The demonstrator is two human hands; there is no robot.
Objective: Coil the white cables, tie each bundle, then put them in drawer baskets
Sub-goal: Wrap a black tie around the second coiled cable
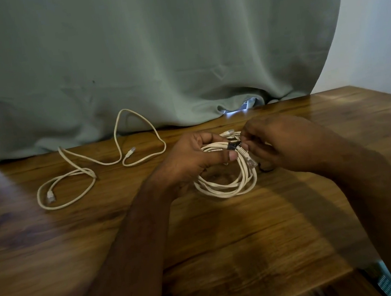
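Observation:
A coiled white cable hangs just above the wooden table, right of centre. My left hand grips the top of the coil, thumb across the strands. My right hand pinches a small black tie wrapped at the top of the coil, beside a clear plug. A second white cable lies loose and uncoiled on the table to the left, both its plugs showing. A thin black loop lies under my right hand.
A grey-green curtain hangs down onto the table's far edge. A white wall is at the right. Past the table's near right corner, a patterned object shows below.

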